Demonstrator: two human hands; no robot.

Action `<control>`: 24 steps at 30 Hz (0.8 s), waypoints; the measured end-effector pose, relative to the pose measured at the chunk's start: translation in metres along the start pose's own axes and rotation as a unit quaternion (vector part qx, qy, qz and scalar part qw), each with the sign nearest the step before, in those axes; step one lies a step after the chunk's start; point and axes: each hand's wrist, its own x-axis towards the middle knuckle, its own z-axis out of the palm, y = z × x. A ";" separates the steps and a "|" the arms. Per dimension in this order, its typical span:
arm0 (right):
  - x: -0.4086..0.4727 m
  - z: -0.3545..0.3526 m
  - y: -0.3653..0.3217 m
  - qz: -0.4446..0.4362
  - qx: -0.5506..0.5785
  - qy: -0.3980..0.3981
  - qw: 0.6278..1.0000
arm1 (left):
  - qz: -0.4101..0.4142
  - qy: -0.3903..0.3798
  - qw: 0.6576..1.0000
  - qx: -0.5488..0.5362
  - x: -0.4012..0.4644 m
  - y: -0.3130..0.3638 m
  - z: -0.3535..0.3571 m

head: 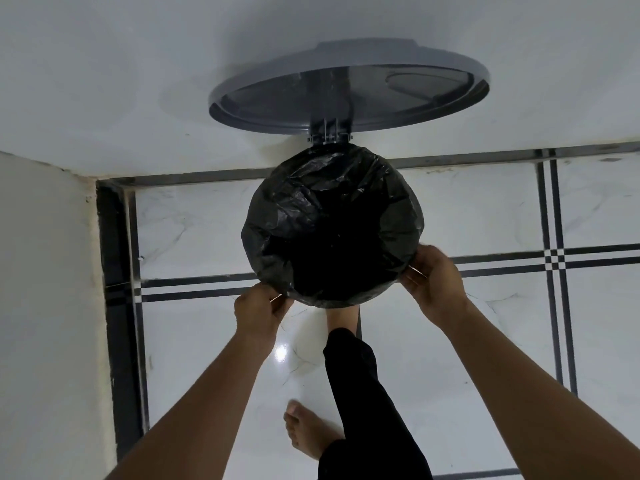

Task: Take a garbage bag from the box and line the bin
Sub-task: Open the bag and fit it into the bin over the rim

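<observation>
A black garbage bag (329,216) covers the round mouth of the bin, its edge folded over the rim all round, so the bin's body is hidden beneath it. The grey lid (349,86) stands open behind it, leaning against the wall on its hinge (327,135). My left hand (259,308) pinches the bag's edge at the near-left rim. My right hand (433,282) holds the bag's edge at the near-right rim, fingers curled on the plastic. The box of bags is out of view.
The bin stands against a white wall (138,81), with another white wall (45,306) close on the left. White marble floor tiles with dark stripes (554,258) spread around. One bare foot (343,317) is at the bin's base; the other foot (308,431) rests on the floor.
</observation>
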 end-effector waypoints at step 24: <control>0.002 0.005 -0.036 0.115 -0.023 -0.036 0.993 | 0.061 -0.002 0.998 -0.017 0.012 0.027 -0.003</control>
